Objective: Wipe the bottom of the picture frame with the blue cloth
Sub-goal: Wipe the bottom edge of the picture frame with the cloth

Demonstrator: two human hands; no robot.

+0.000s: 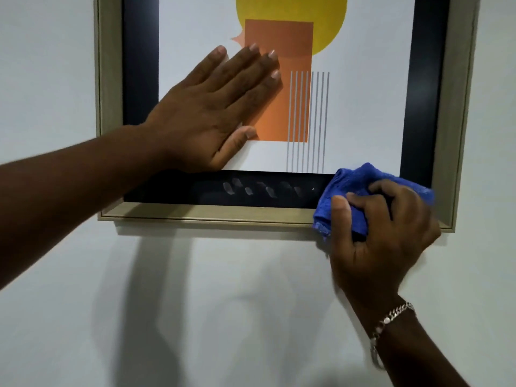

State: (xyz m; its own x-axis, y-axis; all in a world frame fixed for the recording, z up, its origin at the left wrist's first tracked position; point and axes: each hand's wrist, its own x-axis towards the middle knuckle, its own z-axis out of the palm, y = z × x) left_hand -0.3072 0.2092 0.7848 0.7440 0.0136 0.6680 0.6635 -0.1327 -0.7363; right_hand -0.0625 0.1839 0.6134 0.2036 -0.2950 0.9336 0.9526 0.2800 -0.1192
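Observation:
A picture frame (212,215) of pale wood with a black inner border hangs on a white wall; its print shows a yellow circle, an orange rectangle and grey lines. My left hand (212,107) lies flat and open on the glass, fingers spread over the orange shape. My right hand (382,233) grips a bunched blue cloth (349,188) pressed against the frame's bottom edge near the right corner. The cloth covers both the black border and the wooden rail there. Several pale finger smudges (251,189) show on the black bottom border.
The white wall (251,303) fills the view below and beside the frame, with shadows of both arms on it. A silver chain bracelet (391,319) sits on my right wrist.

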